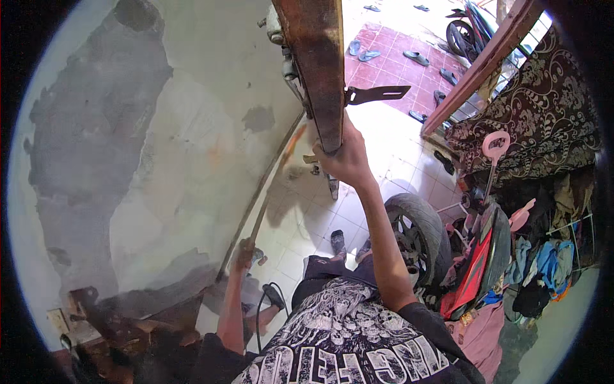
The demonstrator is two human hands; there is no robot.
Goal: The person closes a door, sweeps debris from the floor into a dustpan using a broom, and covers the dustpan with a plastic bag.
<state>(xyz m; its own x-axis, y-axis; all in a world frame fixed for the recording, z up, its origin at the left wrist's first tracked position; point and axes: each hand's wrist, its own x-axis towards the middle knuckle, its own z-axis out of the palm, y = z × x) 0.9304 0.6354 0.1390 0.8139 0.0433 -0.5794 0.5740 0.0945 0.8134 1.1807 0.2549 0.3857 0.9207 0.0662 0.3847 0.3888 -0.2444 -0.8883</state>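
My right hand (345, 153) is closed round the lower-looking end of a dark brown wooden door edge (320, 70), which rises toward the top of the view. A slotted metal hasp (380, 95) sticks out from its right side, and pale metal fittings (275, 29) sit on its left side. Lower left, by the wall, my left hand (245, 253) is closed round the near end of a long thin stick (272, 185). A small shiny piece (259, 257) shows beside that hand; I cannot make out what it is.
A patched grey wall (192, 128) runs along the left. Right of my legs are a motorbike wheel (416, 230), red bodywork (470, 269) and heaped clothes (543, 275). Sandals (416, 57) lie on red tiles outside. A foot in a dark sandal (275, 296) shows past my left arm.
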